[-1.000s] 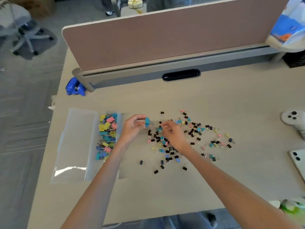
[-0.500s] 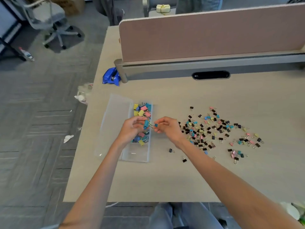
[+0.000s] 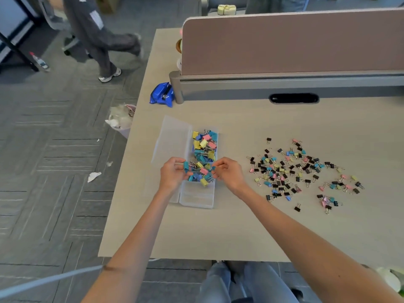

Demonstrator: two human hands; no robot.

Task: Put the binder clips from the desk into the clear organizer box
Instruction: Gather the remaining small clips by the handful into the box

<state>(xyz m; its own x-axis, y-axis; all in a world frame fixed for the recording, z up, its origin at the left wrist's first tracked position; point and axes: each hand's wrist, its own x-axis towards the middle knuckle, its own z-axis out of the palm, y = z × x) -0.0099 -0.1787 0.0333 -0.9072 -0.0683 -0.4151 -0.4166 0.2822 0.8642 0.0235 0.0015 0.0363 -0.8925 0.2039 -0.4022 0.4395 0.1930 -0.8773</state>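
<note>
The clear organizer box (image 3: pixel 196 199) lies open on the desk, its lid (image 3: pixel 172 138) folded out to the left. Large coloured binder clips (image 3: pixel 204 147) fill its far and middle part. My left hand (image 3: pixel 173 173) hovers over the box's left edge, pinching a teal binder clip (image 3: pixel 186 167). My right hand (image 3: pixel 228 172) is at the box's right edge with a small blue clip (image 3: pixel 213 168) between its fingertips. A scattered heap of small black and coloured binder clips (image 3: pixel 295 171) lies on the desk to the right.
A blue packet (image 3: pixel 161 95) sits by the end of the brown desk divider (image 3: pixel 284 42). A waste bin (image 3: pixel 122 119) stands off the desk's left edge. A person walks across the carpet at the far left. A black cable slot (image 3: pixel 294 98) is below the divider.
Both hands have moved left from the scattered pile to above the box, each carrying a clip. The view has swung left, and a walking person has come into sight.
</note>
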